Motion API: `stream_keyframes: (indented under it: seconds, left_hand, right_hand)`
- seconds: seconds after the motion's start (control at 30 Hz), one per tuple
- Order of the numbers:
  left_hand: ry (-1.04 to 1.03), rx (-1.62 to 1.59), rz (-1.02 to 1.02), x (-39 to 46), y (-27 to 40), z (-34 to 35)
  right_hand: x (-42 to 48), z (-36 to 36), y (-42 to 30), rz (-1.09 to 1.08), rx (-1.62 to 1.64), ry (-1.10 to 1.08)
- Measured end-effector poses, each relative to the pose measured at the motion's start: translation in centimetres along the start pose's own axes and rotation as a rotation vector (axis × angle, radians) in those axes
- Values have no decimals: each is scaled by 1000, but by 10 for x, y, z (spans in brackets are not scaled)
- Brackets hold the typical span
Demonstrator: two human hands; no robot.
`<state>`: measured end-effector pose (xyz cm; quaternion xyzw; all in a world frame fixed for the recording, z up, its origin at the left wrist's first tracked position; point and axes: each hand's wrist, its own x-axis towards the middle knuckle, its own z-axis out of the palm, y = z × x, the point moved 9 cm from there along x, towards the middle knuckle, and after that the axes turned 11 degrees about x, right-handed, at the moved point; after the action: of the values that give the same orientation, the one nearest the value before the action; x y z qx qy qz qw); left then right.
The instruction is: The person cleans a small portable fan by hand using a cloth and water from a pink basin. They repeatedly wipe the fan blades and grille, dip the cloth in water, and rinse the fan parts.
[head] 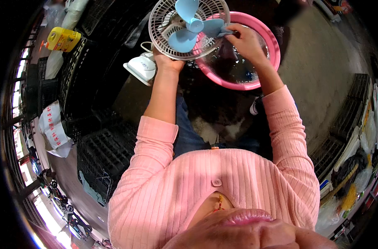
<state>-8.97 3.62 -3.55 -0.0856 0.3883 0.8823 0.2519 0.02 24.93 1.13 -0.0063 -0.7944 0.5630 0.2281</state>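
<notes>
My left hand grips the lower part of a small electric fan at the rim of its white plastic cage. The cage has no front cover, and three light blue blades show inside it. With its fingers pinched on a wet blue-grey cloth, my right hand holds the cloth against the tip of the right blade. Beneath that hand stands a pink plastic basin of dark, sudsy water. The fan's white base is to the left of my left wrist, with a pale cord loop above it.
Black plastic crates are stacked at the left, and more crates lie at the right. A yellow pump bottle stands on the upper left crates. A white bag with red writing hangs at the left. Bundled plastic bags lie far right.
</notes>
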Motion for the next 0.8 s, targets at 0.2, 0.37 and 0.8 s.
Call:
stream_keyframes:
  seconds: [0.2,0.37,0.8]
  left_hand:
    - [-30,-63,7,2,-1,2]
    - [-107,-69,48,7,3,3]
    - [-27,-45,64,15,-4,-18]
  right_hand:
    - [5,-14,22,294,642,59]
    - [9,-19,24,346,1056,94]
    - [-11,49,-25,265,657,-125]
